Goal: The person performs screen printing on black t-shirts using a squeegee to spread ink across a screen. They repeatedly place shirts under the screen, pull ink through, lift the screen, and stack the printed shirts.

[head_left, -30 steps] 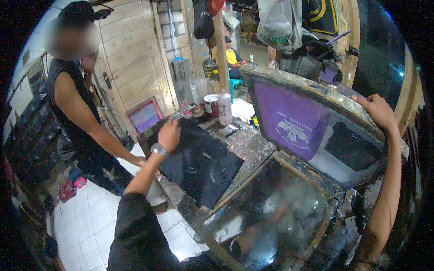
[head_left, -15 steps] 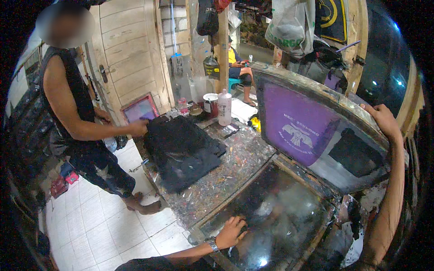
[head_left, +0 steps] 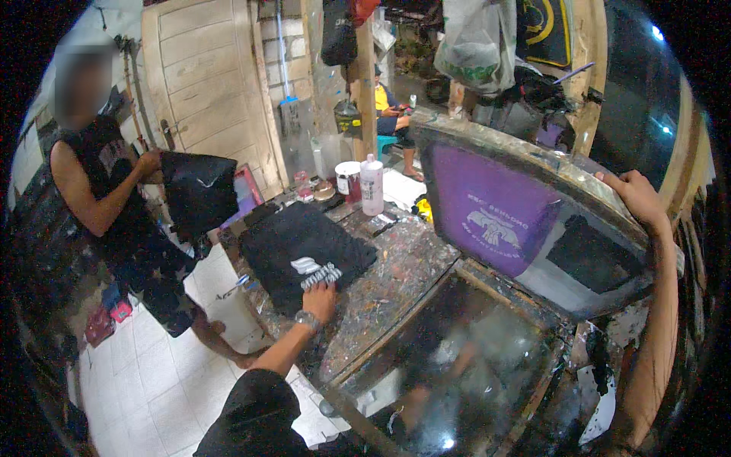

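Observation:
My left hand [head_left: 318,301], a watch on its wrist, rests with fingers stretched out on a stack of folded black garments [head_left: 274,255]. Its fingertips touch a white print on the top one. At the right, my right hand [head_left: 638,199] grips the upper edge of a raised printing screen [head_left: 495,217], purple with a pale emblem and a dark patch of ink. Below the screen lies a glossy glass panel [head_left: 457,358] in a worn frame. To the left, another person holds up a black garment [head_left: 196,190].
A clear plastic bottle [head_left: 371,186] and a paint can [head_left: 348,181] stand at the back of the ink-stained table [head_left: 396,266]. Plastic bags [head_left: 480,46] hang from wooden posts. Further back, a person in yellow and dark clothes [head_left: 388,114] sits outside.
My left hand has moved from above the glass up and left onto the black stack. The other person has lifted a black garment off it, uncovering the white print. My right hand stays put.

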Action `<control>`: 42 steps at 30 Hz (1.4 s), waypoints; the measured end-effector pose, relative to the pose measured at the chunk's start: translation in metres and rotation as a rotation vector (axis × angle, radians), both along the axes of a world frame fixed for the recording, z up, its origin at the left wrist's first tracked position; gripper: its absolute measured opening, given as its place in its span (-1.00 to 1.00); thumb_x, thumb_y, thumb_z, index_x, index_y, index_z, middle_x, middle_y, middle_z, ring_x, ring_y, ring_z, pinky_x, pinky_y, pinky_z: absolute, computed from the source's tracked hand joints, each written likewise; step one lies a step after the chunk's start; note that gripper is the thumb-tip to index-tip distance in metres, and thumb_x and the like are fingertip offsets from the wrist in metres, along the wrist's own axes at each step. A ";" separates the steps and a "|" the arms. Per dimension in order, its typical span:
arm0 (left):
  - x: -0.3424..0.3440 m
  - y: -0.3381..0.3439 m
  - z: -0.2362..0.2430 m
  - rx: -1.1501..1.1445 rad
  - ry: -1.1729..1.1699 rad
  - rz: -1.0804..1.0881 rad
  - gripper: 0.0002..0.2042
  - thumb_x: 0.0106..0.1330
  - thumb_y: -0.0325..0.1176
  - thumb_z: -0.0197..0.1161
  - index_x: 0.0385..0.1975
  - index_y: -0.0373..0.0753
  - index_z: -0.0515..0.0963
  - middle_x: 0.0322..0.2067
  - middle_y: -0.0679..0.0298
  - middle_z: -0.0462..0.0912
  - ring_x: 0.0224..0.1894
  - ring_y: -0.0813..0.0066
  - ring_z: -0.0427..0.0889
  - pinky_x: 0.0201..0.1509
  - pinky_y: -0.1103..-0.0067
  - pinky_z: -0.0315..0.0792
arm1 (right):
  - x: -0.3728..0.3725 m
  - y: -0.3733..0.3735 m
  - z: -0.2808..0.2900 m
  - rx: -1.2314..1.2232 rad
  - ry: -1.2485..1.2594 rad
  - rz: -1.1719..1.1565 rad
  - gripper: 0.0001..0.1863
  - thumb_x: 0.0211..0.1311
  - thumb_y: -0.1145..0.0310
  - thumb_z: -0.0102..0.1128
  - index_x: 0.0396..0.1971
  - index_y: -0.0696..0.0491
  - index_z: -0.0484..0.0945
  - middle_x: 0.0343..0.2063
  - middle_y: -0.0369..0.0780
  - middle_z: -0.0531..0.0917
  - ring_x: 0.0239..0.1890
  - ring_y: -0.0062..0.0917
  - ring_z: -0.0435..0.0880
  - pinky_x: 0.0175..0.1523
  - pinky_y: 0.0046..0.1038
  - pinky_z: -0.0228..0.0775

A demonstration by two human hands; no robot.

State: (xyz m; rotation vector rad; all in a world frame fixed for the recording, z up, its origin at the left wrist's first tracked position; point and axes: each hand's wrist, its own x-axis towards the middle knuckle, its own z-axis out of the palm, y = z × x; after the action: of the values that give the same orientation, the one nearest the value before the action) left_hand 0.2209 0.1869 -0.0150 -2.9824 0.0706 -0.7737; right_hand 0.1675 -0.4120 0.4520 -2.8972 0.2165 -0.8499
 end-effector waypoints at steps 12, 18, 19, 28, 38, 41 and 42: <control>-0.191 -0.220 0.019 0.031 0.561 -1.045 -0.30 0.41 0.31 0.06 0.53 0.28 0.20 0.60 0.21 -0.01 0.61 -0.16 -0.14 0.54 -0.23 -0.20 | 0.024 -0.013 0.008 -0.098 0.167 0.094 -0.15 0.23 -0.51 0.01 -0.25 0.08 0.81 -0.37 0.17 0.73 -0.18 0.01 0.74 0.04 -0.14 0.50; -0.198 -0.266 0.018 0.055 0.623 -1.141 -0.27 0.40 0.28 0.10 0.55 0.26 0.16 0.60 0.21 -0.02 0.61 -0.17 -0.15 0.56 -0.22 -0.26 | 0.014 0.024 -0.001 0.059 0.233 0.094 -0.05 0.29 -0.35 0.07 0.22 0.33 0.51 0.35 0.22 0.40 0.42 0.05 0.37 0.47 -0.11 0.20; -0.197 -0.283 0.026 0.052 0.657 -1.168 -0.26 0.39 0.27 0.11 0.54 0.24 0.17 0.60 0.20 -0.01 0.61 -0.17 -0.15 0.55 -0.22 -0.25 | 0.008 0.013 0.006 0.024 0.214 0.098 -0.06 0.29 -0.34 0.07 0.22 0.32 0.52 0.35 0.20 0.40 0.42 0.04 0.38 0.48 -0.11 0.19; -0.251 -0.388 0.087 -0.580 0.343 -1.521 -0.52 0.34 -0.14 0.30 0.25 -0.13 0.54 0.46 0.11 0.30 0.52 0.09 0.22 0.52 0.03 0.13 | 0.021 0.008 0.006 0.145 0.266 0.327 -0.21 0.46 -0.14 0.01 0.35 0.29 0.39 0.43 0.15 0.31 0.47 -0.07 0.31 0.52 -0.18 0.10; -0.091 -0.494 0.217 -0.241 -0.386 -1.048 -0.44 0.18 -0.06 0.44 0.16 -0.17 0.58 0.61 0.17 -0.06 0.61 -0.19 -0.16 0.48 -0.26 -0.05 | 0.000 0.012 0.011 0.050 0.233 0.265 -0.17 0.44 -0.20 -0.03 0.40 0.22 0.36 0.48 0.12 0.24 0.54 -0.05 0.18 0.56 -0.13 0.01; -0.103 -0.494 0.202 -0.178 -0.368 -1.135 -0.55 0.27 -0.19 0.30 0.13 -0.23 0.60 0.50 0.06 0.20 0.54 -0.15 0.09 0.46 -0.23 0.06 | -0.010 0.021 0.012 0.049 0.257 0.219 -0.17 0.45 -0.20 -0.04 0.41 0.21 0.34 0.49 0.10 0.21 0.55 -0.06 0.14 0.57 -0.13 -0.02; -0.118 -0.497 0.188 -0.166 -0.360 -1.181 -0.60 0.30 -0.26 0.24 0.10 -0.27 0.61 0.45 0.00 0.31 0.50 -0.13 0.22 0.44 -0.22 0.11 | -0.004 0.014 0.014 0.043 0.265 0.206 -0.17 0.46 -0.21 -0.06 0.42 0.21 0.33 0.50 0.09 0.19 0.56 -0.07 0.13 0.58 -0.12 -0.04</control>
State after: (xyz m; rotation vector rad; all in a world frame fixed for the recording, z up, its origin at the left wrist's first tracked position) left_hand 0.1025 -0.3105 0.1732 -2.6228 1.8920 -1.3786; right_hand 0.1640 -0.3980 0.4658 -2.9181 -0.0418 -0.4226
